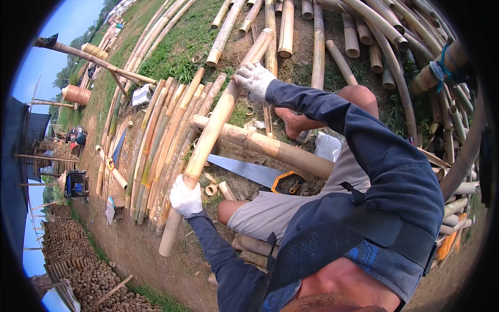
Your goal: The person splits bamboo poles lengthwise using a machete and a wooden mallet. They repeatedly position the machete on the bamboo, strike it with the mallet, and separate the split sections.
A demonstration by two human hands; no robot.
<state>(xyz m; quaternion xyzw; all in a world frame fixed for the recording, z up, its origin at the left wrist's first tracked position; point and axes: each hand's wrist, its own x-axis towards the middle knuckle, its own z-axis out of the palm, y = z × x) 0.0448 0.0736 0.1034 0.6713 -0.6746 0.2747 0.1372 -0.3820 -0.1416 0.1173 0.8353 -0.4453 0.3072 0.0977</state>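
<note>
Both my hands wear white knit gloves and grip one long, pale bamboo pole (215,120). My left hand (186,196) is closed around it near its lower end, thumb side up along the pole. Farther up, my right hand (254,80) wraps it near the far end. The pole passes over the end of a thicker bamboo pole (275,148) that lies crosswise by my legs; whether they touch I cannot tell. Below that crosswise pole, a handsaw (241,170) with a black and yellow handle lies by my knee. Short bamboo offcuts (210,190) sit near the blade tip.
Several cut bamboo poles (169,140) lie side by side to the left. Beyond them are a second, blue-bladed saw (119,145) and a blue machine (76,183). More bamboo (318,47) covers the ground ahead and right. Stacked bamboo pieces (78,255) fill the lower left.
</note>
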